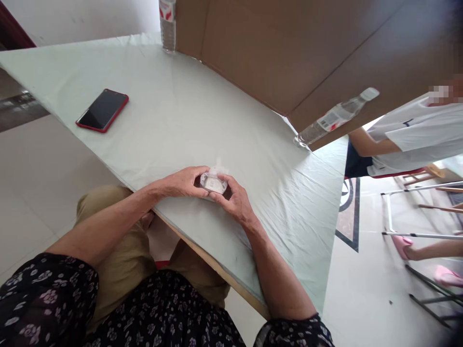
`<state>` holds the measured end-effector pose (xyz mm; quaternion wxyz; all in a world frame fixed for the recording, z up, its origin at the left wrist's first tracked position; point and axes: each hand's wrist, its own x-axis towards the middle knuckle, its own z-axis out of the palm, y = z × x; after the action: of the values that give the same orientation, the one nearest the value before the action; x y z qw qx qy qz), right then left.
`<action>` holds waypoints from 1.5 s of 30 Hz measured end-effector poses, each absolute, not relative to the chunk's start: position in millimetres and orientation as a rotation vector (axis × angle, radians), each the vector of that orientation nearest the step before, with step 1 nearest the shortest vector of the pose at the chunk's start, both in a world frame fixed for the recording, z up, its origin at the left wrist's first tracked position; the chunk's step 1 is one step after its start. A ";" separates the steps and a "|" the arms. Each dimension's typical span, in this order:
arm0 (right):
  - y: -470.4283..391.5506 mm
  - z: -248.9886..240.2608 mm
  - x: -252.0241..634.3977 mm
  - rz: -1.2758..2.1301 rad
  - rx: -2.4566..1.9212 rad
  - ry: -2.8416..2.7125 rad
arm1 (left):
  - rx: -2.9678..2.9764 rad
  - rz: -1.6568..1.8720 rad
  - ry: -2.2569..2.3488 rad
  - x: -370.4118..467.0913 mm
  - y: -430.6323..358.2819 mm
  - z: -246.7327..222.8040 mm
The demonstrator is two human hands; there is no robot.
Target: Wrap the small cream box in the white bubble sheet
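Between my two hands is a small, clear, rounded plastic package [213, 183] with a whitish content or label, just above or on the table near its front edge. My left hand [188, 182] grips it from the left, fingers at the back and thumb in front. From the right, my right hand [236, 197] closes round the other side, its thumb at the front edge and fingers over the top. A translucent flap [219, 166] stands out behind the package. What is inside cannot be made out clearly.
A phone in a red case [103, 110] lies at the left on the pale tablecloth [173, 111]. A large brown cardboard panel [253, 53] rises at the back, with clear bottles [334, 117] against it. Beyond it, at right, sits a person in a white shirt [415, 130].
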<state>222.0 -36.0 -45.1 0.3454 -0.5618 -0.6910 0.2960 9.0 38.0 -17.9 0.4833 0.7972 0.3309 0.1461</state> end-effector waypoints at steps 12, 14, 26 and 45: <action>-35.3 -47.0 220.3 0.595 -1.248 -1.967 | 1.930 0.365 0.743 11.3 39.0 -17.0; -35.5 -48.5 220.4 0.600 -1.265 -1.979 | 1.940 0.355 0.747 11.3 39.2 -17.2; -39.6 -50.4 219.9 0.456 -1.313 -2.013 | 1.910 0.370 0.746 11.0 37.8 -16.1; -38.7 -42.6 217.8 0.557 -1.322 -1.953 | 1.862 0.385 0.808 12.3 35.1 -18.0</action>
<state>217.8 -38.7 -42.6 0.3517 -0.5107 -0.7544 0.2154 12.3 35.1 -18.0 0.5121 0.7742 0.3357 0.1600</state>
